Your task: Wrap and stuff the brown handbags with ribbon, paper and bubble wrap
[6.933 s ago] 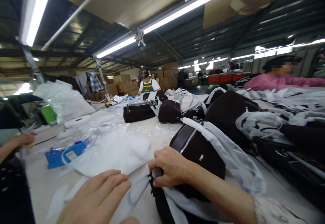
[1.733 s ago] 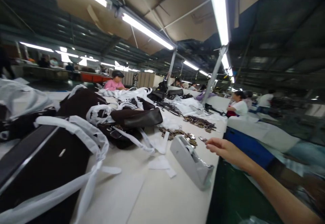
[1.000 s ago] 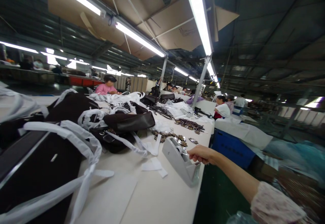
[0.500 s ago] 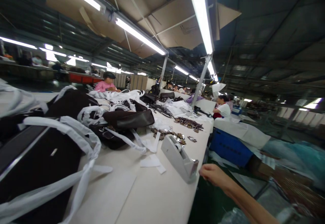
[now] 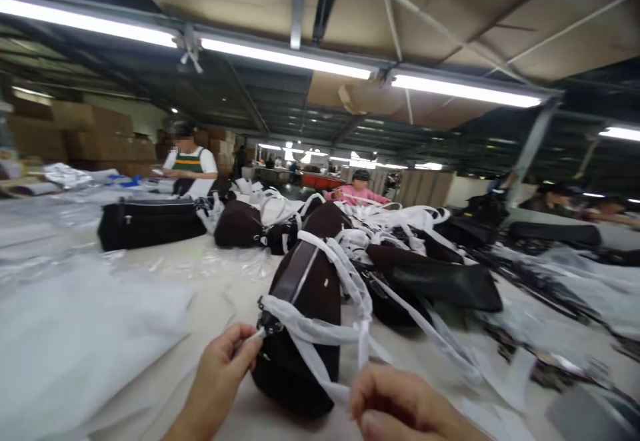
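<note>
White tabletop (image 5: 425, 351) | black fabric bag (image 5: 314, 288) | bag-left: my left hand (image 5: 220, 364) pinching thin white strip (image 5: 259, 334) | bag-right: my right hand (image 5: 397, 398) curled, hold unclear

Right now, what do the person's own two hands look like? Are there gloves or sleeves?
Both the left hand and the right hand are bare, with ordinary fingers and thumbs. I see no gloves, rings or watch on them. No sleeve shows above the picture's bottom edge. The picture is too blurry to tell about the nails.

two hands (image 5: 220, 364), at least four dark bags (image 5: 295, 378), one apron (image 5: 189, 162)
</note>
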Demonstrator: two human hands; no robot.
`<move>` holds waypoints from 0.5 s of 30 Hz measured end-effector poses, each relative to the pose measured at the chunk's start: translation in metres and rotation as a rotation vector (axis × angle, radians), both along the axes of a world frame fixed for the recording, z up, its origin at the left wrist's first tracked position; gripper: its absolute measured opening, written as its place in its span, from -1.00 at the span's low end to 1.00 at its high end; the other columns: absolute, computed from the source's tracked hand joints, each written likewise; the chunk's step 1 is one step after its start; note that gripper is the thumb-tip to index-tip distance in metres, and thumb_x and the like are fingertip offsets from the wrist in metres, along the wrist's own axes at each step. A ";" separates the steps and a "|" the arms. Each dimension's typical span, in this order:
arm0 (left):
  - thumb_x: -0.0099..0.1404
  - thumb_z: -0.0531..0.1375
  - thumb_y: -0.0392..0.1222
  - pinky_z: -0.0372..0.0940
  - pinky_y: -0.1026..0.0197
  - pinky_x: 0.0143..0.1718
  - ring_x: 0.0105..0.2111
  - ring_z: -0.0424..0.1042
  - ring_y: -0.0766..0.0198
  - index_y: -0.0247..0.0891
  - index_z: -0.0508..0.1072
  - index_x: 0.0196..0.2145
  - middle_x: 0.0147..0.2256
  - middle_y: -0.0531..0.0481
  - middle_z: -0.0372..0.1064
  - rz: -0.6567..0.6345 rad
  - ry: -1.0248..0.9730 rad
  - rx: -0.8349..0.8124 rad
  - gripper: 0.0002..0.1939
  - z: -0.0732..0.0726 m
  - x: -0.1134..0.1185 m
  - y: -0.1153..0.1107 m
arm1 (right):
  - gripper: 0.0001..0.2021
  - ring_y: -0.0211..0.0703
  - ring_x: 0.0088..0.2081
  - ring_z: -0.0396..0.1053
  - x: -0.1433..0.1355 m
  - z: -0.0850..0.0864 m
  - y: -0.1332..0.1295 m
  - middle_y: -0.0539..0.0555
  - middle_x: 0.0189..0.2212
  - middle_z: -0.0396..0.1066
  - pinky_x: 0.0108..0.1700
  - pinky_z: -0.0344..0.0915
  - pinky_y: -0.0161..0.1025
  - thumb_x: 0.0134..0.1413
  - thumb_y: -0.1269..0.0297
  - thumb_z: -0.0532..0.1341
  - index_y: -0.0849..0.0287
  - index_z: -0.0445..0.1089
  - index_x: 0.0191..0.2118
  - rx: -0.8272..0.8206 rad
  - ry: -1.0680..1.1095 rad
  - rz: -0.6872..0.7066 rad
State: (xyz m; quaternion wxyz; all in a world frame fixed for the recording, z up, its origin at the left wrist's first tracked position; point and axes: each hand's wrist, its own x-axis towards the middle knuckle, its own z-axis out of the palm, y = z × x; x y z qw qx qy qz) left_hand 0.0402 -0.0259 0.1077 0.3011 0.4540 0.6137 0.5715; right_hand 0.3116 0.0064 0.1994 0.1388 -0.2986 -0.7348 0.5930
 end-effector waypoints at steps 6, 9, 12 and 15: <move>0.19 0.14 0.10 0.12 0.28 -0.46 -0.52 0.23 0.31 -0.27 0.40 -0.43 -0.57 0.09 0.25 -0.020 -0.012 0.060 -0.66 0.004 0.006 -0.004 | -0.86 -0.36 -0.56 0.07 -0.123 -0.013 0.023 -0.06 -0.54 0.28 -0.50 -0.01 -0.37 0.09 0.23 0.14 0.19 0.33 -0.37 0.154 0.114 0.008; 0.25 0.11 0.06 0.12 0.29 -0.45 -0.50 0.23 0.31 -0.27 0.40 -0.45 -0.54 0.08 0.28 -0.025 0.013 0.085 -0.68 0.001 0.004 -0.006 | -0.89 -0.32 -0.48 0.18 -0.140 -0.025 0.034 -0.05 -0.54 0.31 -0.43 0.09 -0.37 0.08 0.32 0.13 0.20 0.34 -0.42 0.292 0.095 -0.013; 0.26 0.09 -0.03 0.14 0.30 -0.41 -0.46 0.26 0.29 -0.25 0.39 -0.46 -0.51 0.05 0.34 -0.018 0.034 0.128 -0.73 -0.001 0.003 -0.006 | -0.89 -0.29 -0.47 0.26 -0.149 -0.030 0.038 -0.05 -0.55 0.35 -0.40 0.14 -0.35 0.07 0.36 0.12 0.19 0.33 -0.44 0.361 0.038 -0.036; 0.24 0.06 -0.13 0.18 0.29 -0.36 -0.42 0.33 0.26 -0.25 0.40 -0.44 -0.46 0.02 0.40 -0.015 0.058 0.146 -0.80 -0.003 0.002 -0.007 | -0.91 -0.27 -0.51 0.32 -0.156 -0.033 0.040 -0.08 -0.60 0.38 -0.41 0.18 -0.35 0.01 0.46 0.10 0.18 0.33 -0.38 0.396 -0.044 -0.073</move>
